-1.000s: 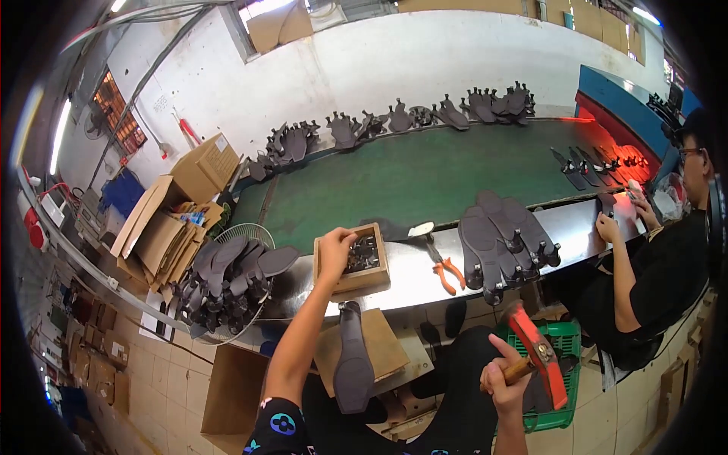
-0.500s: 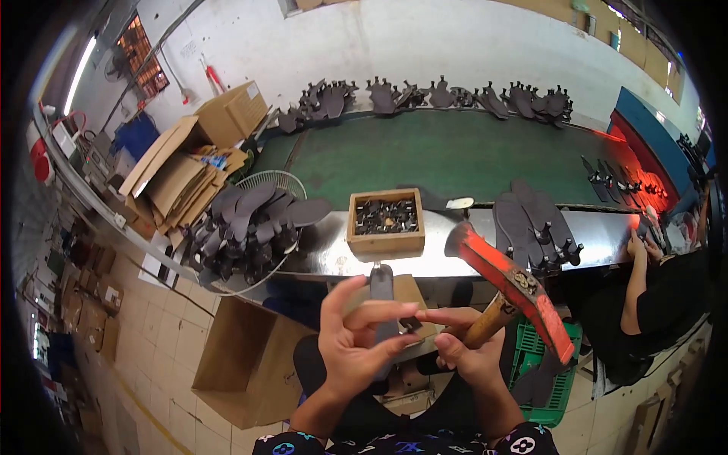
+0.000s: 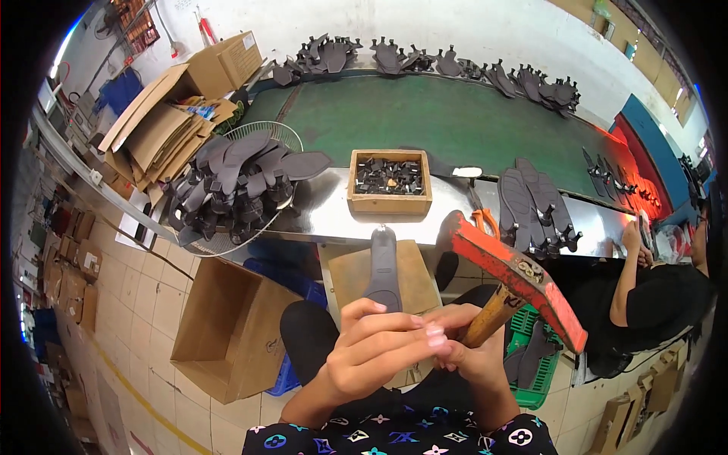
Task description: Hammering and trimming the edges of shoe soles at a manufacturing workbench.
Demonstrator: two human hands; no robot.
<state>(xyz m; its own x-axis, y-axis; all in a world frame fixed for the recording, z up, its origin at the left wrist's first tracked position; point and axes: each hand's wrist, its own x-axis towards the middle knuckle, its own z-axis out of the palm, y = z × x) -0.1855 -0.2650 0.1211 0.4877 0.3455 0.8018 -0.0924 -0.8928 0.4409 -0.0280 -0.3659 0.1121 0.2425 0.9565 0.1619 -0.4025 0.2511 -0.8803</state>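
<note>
- I see a wooden box (image 3: 389, 204) on the shiny metal table (image 3: 322, 220), with lots of small dark bits (image 3: 377, 180) inside.
- Left of the box, a wire basket (image 3: 284, 132) is heaped with dark soles (image 3: 235, 182).
- Behind the box is a wide green belt (image 3: 432, 114), with more soles in a row along its far edge.
- Right of the box are pliers (image 3: 484, 220) with orange handles, then a pile of soles with little heels (image 3: 535, 205).
- Far to the right of the box, another person (image 3: 663, 303) sits by the table.
- Below the box, off to the left, is an open cardboard box (image 3: 227, 330); below it to the right is a green crate (image 3: 556, 369).
- The hammer (image 3: 523, 277) has a red head, which hides some of the table edge, right of and below the box.
- One dark sole (image 3: 384, 269) lies on a board (image 3: 345, 265) between the box and the hands, just past the left hand (image 3: 379, 349).
- The right hand (image 3: 474, 353) grips the hammer's handle.
- The left hand's fingers are bent against the right hand's fingers; I can't tell if they pinch anything.
</note>
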